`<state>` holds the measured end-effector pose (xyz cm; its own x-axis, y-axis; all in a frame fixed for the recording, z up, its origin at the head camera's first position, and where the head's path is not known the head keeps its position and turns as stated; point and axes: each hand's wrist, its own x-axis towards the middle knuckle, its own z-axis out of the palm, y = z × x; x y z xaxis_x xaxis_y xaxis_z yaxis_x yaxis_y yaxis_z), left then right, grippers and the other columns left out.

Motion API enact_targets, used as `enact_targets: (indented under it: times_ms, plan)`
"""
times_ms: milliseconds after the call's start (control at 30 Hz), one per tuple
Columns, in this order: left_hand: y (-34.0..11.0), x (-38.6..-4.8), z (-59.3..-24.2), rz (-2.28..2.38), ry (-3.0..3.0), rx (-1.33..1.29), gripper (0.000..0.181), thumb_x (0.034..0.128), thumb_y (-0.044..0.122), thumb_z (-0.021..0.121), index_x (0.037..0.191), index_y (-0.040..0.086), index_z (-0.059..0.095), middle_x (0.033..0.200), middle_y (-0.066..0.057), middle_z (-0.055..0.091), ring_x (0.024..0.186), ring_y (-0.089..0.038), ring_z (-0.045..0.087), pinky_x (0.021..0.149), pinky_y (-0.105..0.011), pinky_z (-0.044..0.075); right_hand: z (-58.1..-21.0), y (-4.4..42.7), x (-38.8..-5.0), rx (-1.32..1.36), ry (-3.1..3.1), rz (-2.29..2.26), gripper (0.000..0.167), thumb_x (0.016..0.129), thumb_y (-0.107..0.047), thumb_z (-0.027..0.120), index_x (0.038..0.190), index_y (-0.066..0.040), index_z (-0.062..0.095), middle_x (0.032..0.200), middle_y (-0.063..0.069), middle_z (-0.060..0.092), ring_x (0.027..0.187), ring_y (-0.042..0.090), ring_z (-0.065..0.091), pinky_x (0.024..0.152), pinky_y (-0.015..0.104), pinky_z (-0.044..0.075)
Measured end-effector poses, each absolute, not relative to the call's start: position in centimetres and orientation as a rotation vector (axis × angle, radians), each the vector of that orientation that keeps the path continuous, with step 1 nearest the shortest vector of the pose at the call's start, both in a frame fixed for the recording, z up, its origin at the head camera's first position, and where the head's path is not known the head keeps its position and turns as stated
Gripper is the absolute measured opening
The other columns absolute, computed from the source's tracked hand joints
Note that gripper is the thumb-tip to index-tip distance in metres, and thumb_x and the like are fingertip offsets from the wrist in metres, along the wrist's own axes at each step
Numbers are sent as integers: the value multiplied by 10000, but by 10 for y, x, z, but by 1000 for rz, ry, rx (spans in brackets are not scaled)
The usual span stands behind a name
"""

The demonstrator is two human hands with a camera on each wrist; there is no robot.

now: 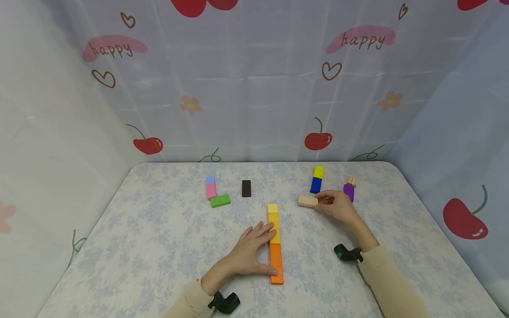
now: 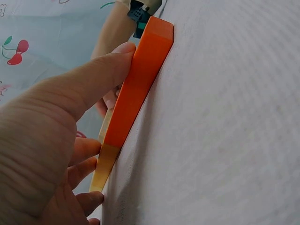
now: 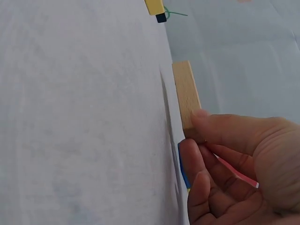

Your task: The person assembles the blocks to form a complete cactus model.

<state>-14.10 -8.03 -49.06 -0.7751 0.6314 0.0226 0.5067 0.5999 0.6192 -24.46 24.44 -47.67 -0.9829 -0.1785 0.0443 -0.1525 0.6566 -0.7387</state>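
Note:
A straight row lies in front of me: an orange block (image 1: 276, 265), an amber block (image 1: 277, 239) and a short pale yellow block (image 1: 272, 208), end to end. My left hand (image 1: 248, 251) is spread over the row, its thumb on the orange block and its fingertips on the amber one. Farther right, my right hand (image 1: 339, 207) pinches the right end of a plain wooden block (image 1: 307, 201) between thumb and index finger. In the right wrist view, that wooden block (image 3: 186, 93) stretches out beyond the thumb; its contact with the table is hard to tell.
Behind the right hand lie a blue block (image 1: 316, 184) touching a yellow block (image 1: 319, 171), and a purple block (image 1: 348, 191) with small wooden pieces (image 1: 351, 181). At the back left are pink (image 1: 210, 191), light blue (image 1: 210, 179), green (image 1: 220, 201) and dark brown (image 1: 246, 188) blocks.

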Motion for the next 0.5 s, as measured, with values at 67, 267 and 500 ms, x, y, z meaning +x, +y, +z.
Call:
enact_targets:
  times_ms: [67, 267, 500]
  plan:
    - [-80, -141, -491, 924, 2627, 947, 999, 701, 542, 826, 1504, 128, 400, 1625, 12, 243, 1522, -281, 140, 1205, -568, 117, -476, 242, -242, -280, 2816, -1263, 314, 856, -150, 760, 1139, -29, 700, 1093, 180, 699, 929, 273, 685, 768, 368, 582]
    - [-80, -141, -491, 924, 2627, 946, 1000, 699, 542, 828, 1503, 126, 403, 1624, 10, 245, 1522, -282, 141, 1205, -567, 114, -474, 236, -235, -314, 2783, -1300, 296, 847, -124, 765, 1120, -27, 703, 1091, 179, 691, 907, 243, 681, 756, 298, 578]
    - [-80, -141, -491, 916, 2633, 943, 1000, 696, 543, 830, 1501, 128, 406, 1624, 17, 244, 1524, -272, 135, 1210, -555, 109, -470, 226, -228, -387, 2727, -1337, 290, 831, -89, 773, 1103, -14, 705, 1050, 174, 697, 872, 205, 678, 726, 232, 558]
